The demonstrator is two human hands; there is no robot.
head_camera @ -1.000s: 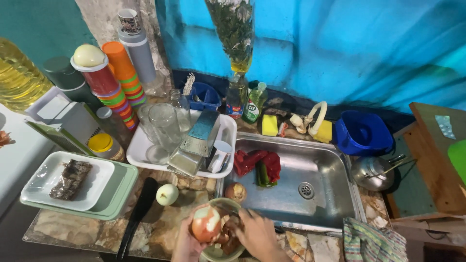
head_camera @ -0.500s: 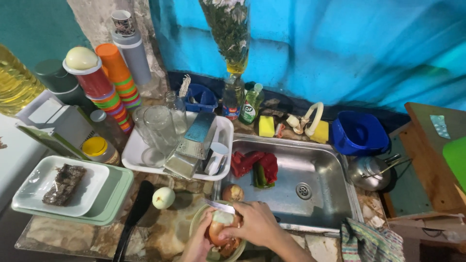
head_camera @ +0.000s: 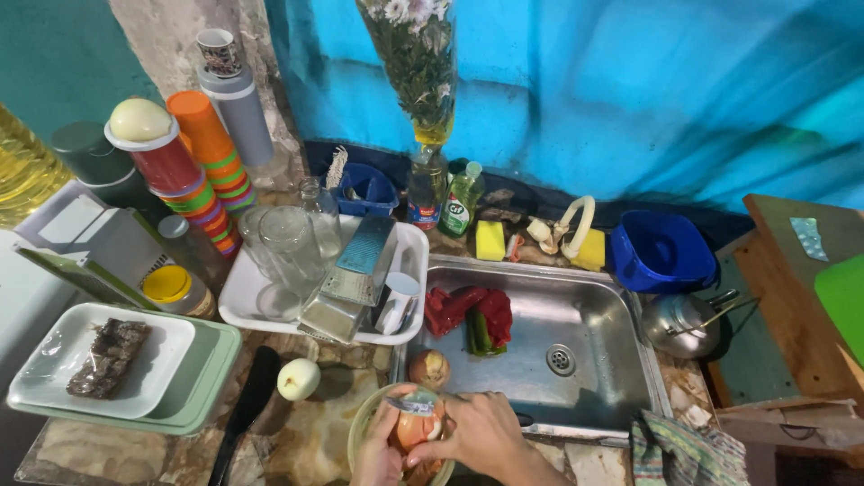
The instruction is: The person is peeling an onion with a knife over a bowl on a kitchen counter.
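Blue tarp behind a cluttered stone table [head_camera: 297, 441] w/ a steel sink [head_camera: 594, 315]. I see both hands low centre: left hand [head_camera: 378, 454] cups an onion [head_camera: 416, 425] from below-left, right hand [head_camera: 477, 432] has fingers [head_camera: 427, 450] curled onto its right side w/ a knife blade [head_camera: 409, 405] on top. Onion sits over a pale bowl [head_camera: 360, 427] of peels. Sink holds red peppers [head_camera: 468, 310] & a green veg; white tray [head_camera: 247, 310] holds glasses, grater [head_camera: 355, 270], mug

steel sink [head_camera: 594, 328], red peppers [head_camera: 468, 310], box grater [head_camera: 355, 274], stacked cups [head_camera: 211, 171], blue bowl [head_camera: 661, 252]
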